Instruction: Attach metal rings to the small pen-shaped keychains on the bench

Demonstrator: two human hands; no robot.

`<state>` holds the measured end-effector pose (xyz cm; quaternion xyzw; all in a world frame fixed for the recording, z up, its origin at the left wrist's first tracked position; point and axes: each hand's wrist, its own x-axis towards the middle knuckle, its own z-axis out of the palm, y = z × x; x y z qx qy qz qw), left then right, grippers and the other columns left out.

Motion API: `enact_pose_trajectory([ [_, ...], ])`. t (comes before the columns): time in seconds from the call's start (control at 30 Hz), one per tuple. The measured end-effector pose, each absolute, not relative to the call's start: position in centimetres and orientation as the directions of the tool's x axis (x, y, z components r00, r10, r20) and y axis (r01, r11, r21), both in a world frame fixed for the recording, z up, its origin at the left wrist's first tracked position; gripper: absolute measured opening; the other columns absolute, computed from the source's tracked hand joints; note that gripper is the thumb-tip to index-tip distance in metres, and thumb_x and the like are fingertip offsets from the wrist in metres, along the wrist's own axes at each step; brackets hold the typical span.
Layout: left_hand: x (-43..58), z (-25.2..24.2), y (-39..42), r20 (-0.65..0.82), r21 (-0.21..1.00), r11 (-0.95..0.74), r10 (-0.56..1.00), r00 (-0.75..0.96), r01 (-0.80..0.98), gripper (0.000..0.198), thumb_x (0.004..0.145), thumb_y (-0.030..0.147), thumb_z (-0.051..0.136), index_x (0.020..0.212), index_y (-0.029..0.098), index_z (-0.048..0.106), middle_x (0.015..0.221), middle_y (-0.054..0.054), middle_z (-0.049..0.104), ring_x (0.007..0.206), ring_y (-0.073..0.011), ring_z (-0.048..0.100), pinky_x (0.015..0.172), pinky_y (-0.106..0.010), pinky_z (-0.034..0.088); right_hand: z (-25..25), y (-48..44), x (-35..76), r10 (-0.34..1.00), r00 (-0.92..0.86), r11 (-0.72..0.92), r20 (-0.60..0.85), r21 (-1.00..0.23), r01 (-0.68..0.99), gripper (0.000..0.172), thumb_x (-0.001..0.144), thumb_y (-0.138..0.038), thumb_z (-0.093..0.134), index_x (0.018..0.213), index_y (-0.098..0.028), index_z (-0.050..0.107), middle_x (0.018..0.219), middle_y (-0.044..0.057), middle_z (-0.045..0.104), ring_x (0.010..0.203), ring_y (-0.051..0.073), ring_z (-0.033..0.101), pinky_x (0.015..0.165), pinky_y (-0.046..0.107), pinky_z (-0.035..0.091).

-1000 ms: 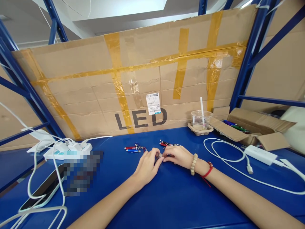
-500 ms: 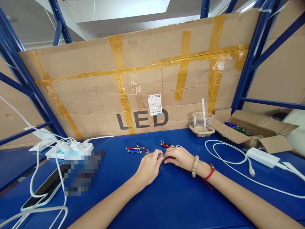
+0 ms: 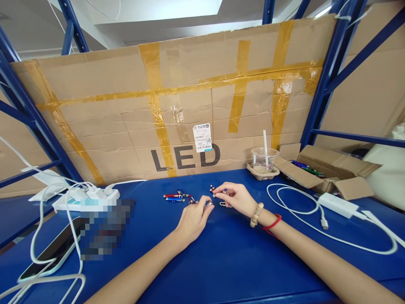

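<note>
My left hand (image 3: 193,217) is closed in a pinch over the blue tabletop (image 3: 202,261), with a small silvery piece (image 3: 209,203) at its fingertips. Just to the right, my right hand (image 3: 238,199) pinches thumb and finger together near a tiny shiny bit; most of what it holds is hidden. Under that hand lies a metal clasp (image 3: 224,204). Behind the left hand are a red metal tube (image 3: 172,196) and a blue metal tube (image 3: 175,199), both pen-like, with small metal clasps beside them. Part of another red tube (image 3: 212,188) shows behind the right fingers.
On the left are a power strip (image 3: 112,195) with white cables and a phone (image 3: 50,257). At right stand a plastic cup (image 3: 263,159) with a straw, an open cardboard box (image 3: 343,164) and a white charger (image 3: 338,205). A large cardboard sheet (image 3: 110,126) closes off the back.
My hands were together at the fingertips and are now apart. The right hand has moved up and slightly back, uncovering the metal clasp. The whole view has shifted a little.
</note>
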<state>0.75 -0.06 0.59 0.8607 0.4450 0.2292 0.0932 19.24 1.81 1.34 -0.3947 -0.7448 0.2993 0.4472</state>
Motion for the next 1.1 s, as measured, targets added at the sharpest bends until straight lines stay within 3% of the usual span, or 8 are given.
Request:
enact_pose_trajectory([
  [0.23, 0.5, 0.4, -0.1, 0.31, 0.375, -0.572, 0.819, 0.483, 0.729, 0.03, 0.091, 0.041, 0.023, 0.106, 0.023, 0.041, 0.074, 0.003, 0.054, 0.068, -0.0126, 0.052, 0.059, -0.023, 0.031, 1.9, 1.1, 18.5, 0.856, -0.355, 0.476, 0.377, -0.841, 0.257, 0.033, 0.069, -0.038, 0.061, 0.083, -0.009, 0.065, 0.084, 0.008, 0.056, 0.046, 0.004, 0.048, 0.045, 0.017, 0.039],
  [0.4, 0.3, 0.1, 0.1, 0.376, 0.442, -0.644, 0.765, 0.523, 0.624, 0.026, 0.091, 0.037, 0.026, 0.101, 0.022, 0.045, 0.086, 0.002, 0.054, 0.076, -0.0111, 0.049, 0.065, -0.022, 0.034, 2.0, 1.2, 18.7, 0.907, -0.368, 0.303, 0.204, -0.924, 0.235, 0.041, 0.061, -0.04, 0.066, 0.082, -0.005, 0.062, 0.072, 0.009, 0.058, 0.047, 0.006, 0.048, 0.043, 0.016, 0.037],
  [0.57, 0.2, 0.1, 0.4, 0.488, 0.402, -0.747, 0.665, 0.566, 0.53, 0.021, 0.091, 0.032, 0.031, 0.097, 0.021, 0.047, 0.094, 0.003, 0.054, 0.085, -0.0103, 0.047, 0.076, -0.023, 0.033, 1.7, 1.2, 18.4, 0.935, -0.337, 0.199, 0.109, -0.949, 0.245, 0.039, 0.056, -0.037, 0.068, 0.075, -0.003, 0.06, 0.064, 0.007, 0.057, 0.043, 0.005, 0.046, 0.041, 0.015, 0.033],
  [0.73, 0.0, 0.1, 0.4, 0.474, 0.45, -0.726, 0.688, 0.55, 0.521, 0.021, 0.09, 0.03, 0.031, 0.101, 0.023, 0.049, 0.096, 0.005, 0.055, 0.087, -0.0085, 0.048, 0.077, -0.021, 0.034, 1.3, 1.0, 17.9, 0.953, -0.261, 0.234, 0.156, -0.925, 0.3, 0.035, 0.055, -0.03, 0.07, 0.075, -0.005, 0.056, 0.061, 0.004, 0.055, 0.042, 0.004, 0.046, 0.041, 0.014, 0.032],
  [0.83, 0.0, 0.0, 0.5, 0.414, 0.501, -0.643, 0.766, 0.492, 0.579, 0.024, 0.091, 0.032, 0.029, 0.099, 0.023, 0.049, 0.093, 0.005, 0.055, 0.084, -0.0084, 0.05, 0.071, -0.021, 0.034, 1.0, 1.2, 17.8, 0.934, -0.196, 0.348, 0.297, -0.878, 0.329, 0.035, 0.055, -0.033, 0.071, 0.076, -0.008, 0.058, 0.074, 0.004, 0.056, 0.045, 0.004, 0.047, 0.043, 0.015, 0.036],
  [0.93, 0.1, -0.1, 0.7, 0.357, 0.526, -0.595, 0.803, 0.477, 0.608, 0.027, 0.09, 0.035, 0.027, 0.1, 0.024, 0.05, 0.096, 0.005, 0.055, 0.087, -0.0097, 0.05, 0.072, -0.022, 0.034, 0.5, 1.6, 18.0, 0.864, -0.262, 0.501, 0.431, -0.788, 0.356, 0.031, 0.062, -0.039, 0.066, 0.073, -0.011, 0.065, 0.081, 0.006, 0.056, 0.048, 0.005, 0.049, 0.048, 0.018, 0.041],
  [1.1, 0.0, 0.0, 0.9, 0.317, 0.565, -0.583, 0.807, 0.498, 0.584, 0.028, 0.09, 0.038, 0.028, 0.101, 0.026, 0.051, 0.094, 0.005, 0.055, 0.085, -0.0106, 0.049, 0.076, -0.023, 0.034, 0.4, 1.9, 18.4, 0.8, -0.386, 0.566, 0.46, -0.792, 0.228, 0.027, 0.065, -0.036, 0.065, 0.07, -0.01, 0.066, 0.08, 0.008, 0.054, 0.055, 0.008, 0.052, 0.052, 0.02, 0.048],
])
